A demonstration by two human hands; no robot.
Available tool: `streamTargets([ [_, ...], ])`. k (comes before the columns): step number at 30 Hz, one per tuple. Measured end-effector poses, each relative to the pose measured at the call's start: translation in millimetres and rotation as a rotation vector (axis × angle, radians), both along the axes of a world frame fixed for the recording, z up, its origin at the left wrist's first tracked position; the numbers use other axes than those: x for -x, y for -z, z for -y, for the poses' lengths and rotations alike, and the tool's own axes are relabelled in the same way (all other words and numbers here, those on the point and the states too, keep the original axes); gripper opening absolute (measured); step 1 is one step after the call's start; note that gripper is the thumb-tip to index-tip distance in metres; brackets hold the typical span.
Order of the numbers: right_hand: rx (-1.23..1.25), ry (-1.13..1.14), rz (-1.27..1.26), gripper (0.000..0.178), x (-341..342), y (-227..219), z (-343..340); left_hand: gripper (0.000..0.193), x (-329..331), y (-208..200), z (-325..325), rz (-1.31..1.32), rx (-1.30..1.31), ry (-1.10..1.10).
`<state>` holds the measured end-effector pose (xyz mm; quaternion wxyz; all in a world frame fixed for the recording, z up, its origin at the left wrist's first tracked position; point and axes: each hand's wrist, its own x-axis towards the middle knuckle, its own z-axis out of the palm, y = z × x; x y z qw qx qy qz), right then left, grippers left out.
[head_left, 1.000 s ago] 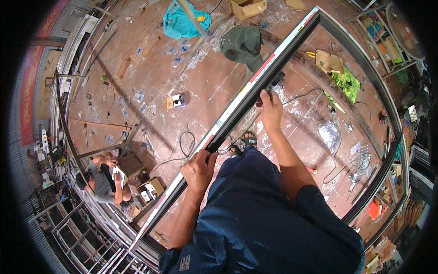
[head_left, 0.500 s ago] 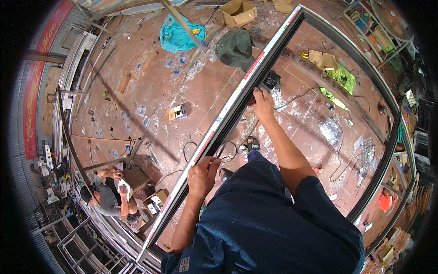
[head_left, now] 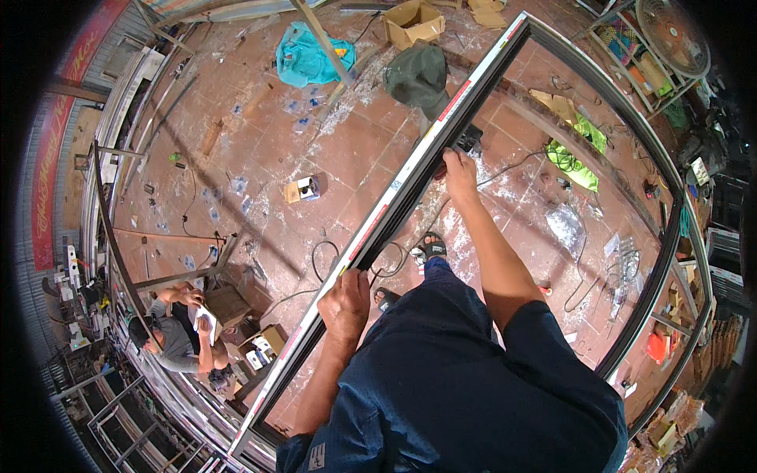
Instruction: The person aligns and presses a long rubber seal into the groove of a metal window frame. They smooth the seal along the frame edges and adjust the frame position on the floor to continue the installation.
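Observation:
A large rectangular door or window frame (head_left: 400, 183), black on the inside with a white outer edge, slants across the space before me. My left hand (head_left: 345, 303) is closed over its near-left rail, fingers wrapped across the edge. Farther up the same rail, my right hand (head_left: 460, 175) is closed on the inner black side; its fingertips are partly hidden. Beyond the right hand a black object (head_left: 471, 139) shows through the opening, its kind unclear.
On the tiled floor lie a small box (head_left: 303, 189), a teal cloth bundle (head_left: 314, 54), a dark cloth (head_left: 416, 77), a cardboard box (head_left: 413, 22), cables and a green garment (head_left: 574, 158). At the lower left a person (head_left: 177, 335) sits holding a white item. A fan (head_left: 673, 35) stands far right.
My left hand has closed over the rail, where its thumb stood apart before. My right hand stays on the rail. The view has shifted slightly.

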<state>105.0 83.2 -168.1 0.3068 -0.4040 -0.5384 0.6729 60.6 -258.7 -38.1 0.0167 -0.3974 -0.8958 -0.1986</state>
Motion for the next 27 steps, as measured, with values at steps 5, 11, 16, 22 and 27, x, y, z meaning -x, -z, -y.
streamTargets([
  [5, 0.044, 0.127, -0.065, 0.036, 7, -2, 17, 0.015, 1, -4, 1, 0.029, -0.004, 0.008],
  [11, 0.155, -0.033, -0.177, 0.036, -4, 8, 30, 0.016, -1, -3, 5, 0.083, 0.015, -0.022],
  [16, 0.087, -0.022, -0.052, 0.037, -1, 6, 29, 0.015, -1, 8, -1, -0.068, 0.040, 0.094],
  [22, 0.201, -0.122, -0.098, 0.031, -13, -6, 45, 0.017, -1, 10, -1, -0.120, 0.127, 0.075],
  [27, 0.133, -0.114, -0.060, 0.028, -10, -4, 51, 0.013, -3, 8, -8, -0.099, 0.166, 0.057],
])
